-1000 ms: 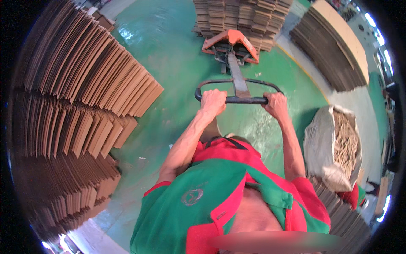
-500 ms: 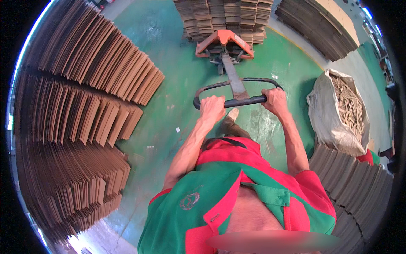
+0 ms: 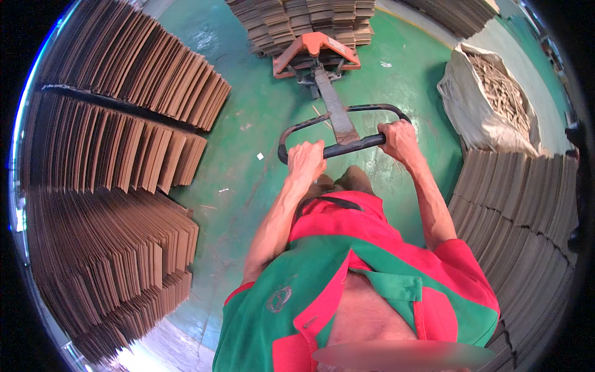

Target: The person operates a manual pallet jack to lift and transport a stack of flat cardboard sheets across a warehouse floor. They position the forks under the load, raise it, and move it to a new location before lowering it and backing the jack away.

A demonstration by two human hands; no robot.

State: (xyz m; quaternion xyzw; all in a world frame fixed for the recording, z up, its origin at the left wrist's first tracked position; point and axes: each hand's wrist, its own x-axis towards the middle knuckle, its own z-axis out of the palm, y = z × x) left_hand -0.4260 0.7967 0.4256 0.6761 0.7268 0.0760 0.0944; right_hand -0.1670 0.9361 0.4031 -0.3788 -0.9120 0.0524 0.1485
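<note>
Pallet truck [image 3: 330, 99] is standing straight ahead of the person on the green floor [image 3: 248, 217], its orange body just in front of a tall stack of brown sheets [image 3: 304, 18] that is seemingly riding on it, though the forks are not showing. Both hands are gripping the near bar of the black loop handle [image 3: 356, 144]: the left hand [image 3: 306, 162] is closing its fingers around the left part, the right hand [image 3: 400, 139] is wrapping the right end, and neither is visibly loosening. Over the last second the white sack of wood pieces [image 3: 465, 105] and the left-hand sheet stacks [image 3: 124, 142] have been sliding up the view, while the truck has been staying about as far from the person and drifting slightly left. More of the grey-brown stack [image 3: 514, 198] is now showing at the right. That is suggesting that the person is stepping backward and the truck is rolling along after the pull, passing between the side stacks.
</note>
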